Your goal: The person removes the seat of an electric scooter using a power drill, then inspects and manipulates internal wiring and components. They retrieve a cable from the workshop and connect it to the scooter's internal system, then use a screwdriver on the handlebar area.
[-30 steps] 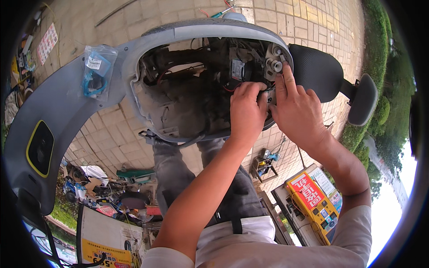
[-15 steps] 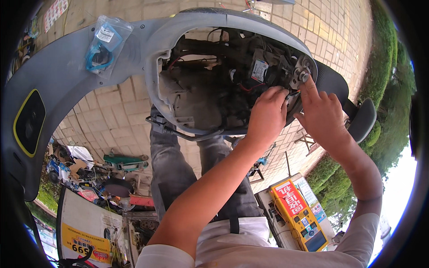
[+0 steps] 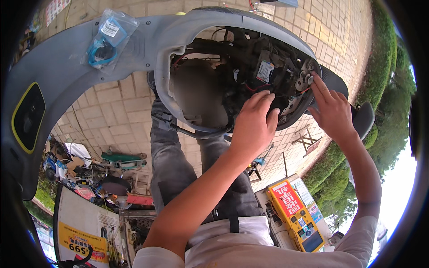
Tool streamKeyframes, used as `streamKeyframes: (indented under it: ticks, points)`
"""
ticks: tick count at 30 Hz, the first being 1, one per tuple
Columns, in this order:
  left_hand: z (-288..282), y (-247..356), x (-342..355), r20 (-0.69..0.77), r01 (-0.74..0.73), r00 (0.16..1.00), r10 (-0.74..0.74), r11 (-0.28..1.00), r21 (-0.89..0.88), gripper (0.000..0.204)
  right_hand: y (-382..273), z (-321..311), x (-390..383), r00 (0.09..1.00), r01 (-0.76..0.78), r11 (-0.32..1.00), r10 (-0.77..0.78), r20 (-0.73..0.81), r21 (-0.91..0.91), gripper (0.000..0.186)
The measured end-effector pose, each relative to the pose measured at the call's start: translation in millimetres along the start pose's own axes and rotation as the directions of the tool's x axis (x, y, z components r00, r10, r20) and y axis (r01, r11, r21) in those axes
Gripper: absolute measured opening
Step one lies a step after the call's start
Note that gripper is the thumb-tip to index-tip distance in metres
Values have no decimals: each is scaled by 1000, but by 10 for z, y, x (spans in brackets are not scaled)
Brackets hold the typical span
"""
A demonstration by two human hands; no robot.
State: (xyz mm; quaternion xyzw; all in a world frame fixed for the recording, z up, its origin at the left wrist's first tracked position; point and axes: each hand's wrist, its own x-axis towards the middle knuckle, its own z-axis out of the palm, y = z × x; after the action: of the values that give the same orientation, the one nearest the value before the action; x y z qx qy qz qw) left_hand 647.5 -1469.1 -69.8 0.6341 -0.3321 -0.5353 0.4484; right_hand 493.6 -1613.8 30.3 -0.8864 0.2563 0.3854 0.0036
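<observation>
A grey electric scooter body [image 3: 161, 53] lies across the view, its seat opening uncovered and wiring inside. My left hand [image 3: 254, 120] hovers over the near side of the opening, thumb and fingers apart, with nothing seen in it. Close to its fingertips are a red wire [image 3: 258, 88] and a box with a white label [image 3: 264, 71]. At the right end of the opening, the outstretched fingers of my right hand [image 3: 333, 107] rest by a round metal fitting [image 3: 309, 79] on a bracket. Its thumb is spread away from them.
A clear plastic bag [image 3: 110, 40] with a blue-rimmed part lies on the scooter's footboard. A yellow device [image 3: 295, 216] stands on a stand at the lower right. Loose parts and scraps [image 3: 73, 167] are heaped at left. A hedge [image 3: 377, 80] runs along the right.
My left hand has drawn back toward me, away from the metal bracket, and its thumb and fingers have parted. My right hand has shifted slightly right. The view has moved a little.
</observation>
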Motion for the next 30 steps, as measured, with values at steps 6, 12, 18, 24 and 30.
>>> streamKeyframes:
  ticks: [6, 12, 18, 24, 30]
  points:
    - [-770, 178, -30, -92, 21, 995, -25, 999, -46, 25, -177, -111, 71, 986, -70, 980, 96, 138, -186, 67]
    - [-1522, 40, 324, -511, 118, 848, -140, 990, -77, 21, -214, -3, 92, 989, -118, 981, 131, 74, -157, 68]
    - [-1545, -429, 920, -497, 85, 867, 40, 970, 226, 37, -121, 87, 58, 987, -77, 997, 75, -141, -7, 67]
    - [-1447, -450, 1079, -562, 190, 821, -95, 975, 113, 49, -79, 244, 10, 958, -63, 993, 89, -271, 102, 69]
    - [-1380, -355, 1080, -560, 209, 827, -49, 952, 225, 52, -114, 259, -2, 955, -173, 974, 203, -218, 149, 64]
